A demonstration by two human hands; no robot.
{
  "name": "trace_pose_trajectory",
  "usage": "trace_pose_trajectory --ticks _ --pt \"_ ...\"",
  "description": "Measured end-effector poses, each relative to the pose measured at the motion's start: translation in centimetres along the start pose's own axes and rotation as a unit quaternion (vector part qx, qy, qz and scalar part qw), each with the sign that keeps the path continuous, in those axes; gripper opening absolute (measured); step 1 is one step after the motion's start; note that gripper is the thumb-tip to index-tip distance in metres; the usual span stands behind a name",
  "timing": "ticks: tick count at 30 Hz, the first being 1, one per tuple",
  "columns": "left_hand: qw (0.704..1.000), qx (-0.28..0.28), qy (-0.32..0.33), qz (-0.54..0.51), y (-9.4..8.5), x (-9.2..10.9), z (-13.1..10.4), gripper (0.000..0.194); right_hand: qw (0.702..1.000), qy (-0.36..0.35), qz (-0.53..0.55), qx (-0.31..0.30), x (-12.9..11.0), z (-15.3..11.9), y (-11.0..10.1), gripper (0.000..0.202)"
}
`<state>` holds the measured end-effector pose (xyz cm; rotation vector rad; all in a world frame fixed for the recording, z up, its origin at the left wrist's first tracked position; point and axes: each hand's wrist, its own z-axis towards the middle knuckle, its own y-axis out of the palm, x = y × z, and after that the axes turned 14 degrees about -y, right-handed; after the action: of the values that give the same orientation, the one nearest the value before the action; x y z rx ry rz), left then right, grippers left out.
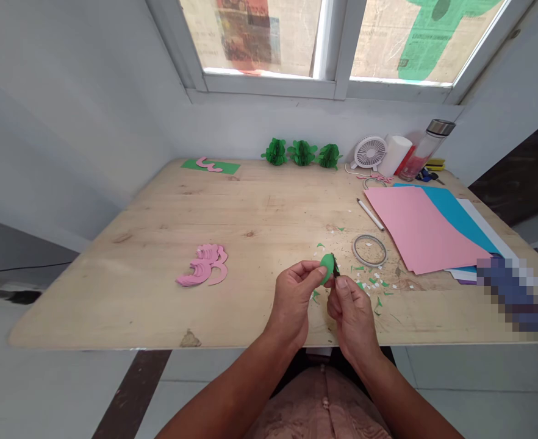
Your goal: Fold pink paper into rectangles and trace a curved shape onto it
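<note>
Between the thumb and fingers of my left hand (295,296) is a small rounded piece of green paper (327,267). My right hand (352,309) is closed around small dark scissors (335,266), whose blades lie against the right edge of the green paper. The scissor handles are hidden in my fingers. Both hands are close together above the front part of the table. Green and white paper scraps (379,303) are scattered around and beyond my right hand.
Pink paper cut-outs (200,271) are piled to the left. A tape roll (369,250), a pen (370,214) and coloured sheets (419,225) lie to the right. Green folded-paper figures (302,152), a fan (369,152) and a bottle (427,149) stand along the wall.
</note>
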<state>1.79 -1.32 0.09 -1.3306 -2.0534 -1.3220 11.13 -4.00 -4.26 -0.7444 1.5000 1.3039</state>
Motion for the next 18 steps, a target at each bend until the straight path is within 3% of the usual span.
trace_pose_trajectory --ticks 6,18 --pt "0.999 -0.009 0.016 0.035 -0.36 0.32 0.13 0.017 1.0 0.008 -0.005 -0.004 0.15 -0.17 -0.12 0.038" --pt "0.999 0.024 0.018 0.034 -0.86 0.59 0.37 0.02 1.0 0.015 -0.016 -0.007 -0.07 -0.47 -0.09 0.038"
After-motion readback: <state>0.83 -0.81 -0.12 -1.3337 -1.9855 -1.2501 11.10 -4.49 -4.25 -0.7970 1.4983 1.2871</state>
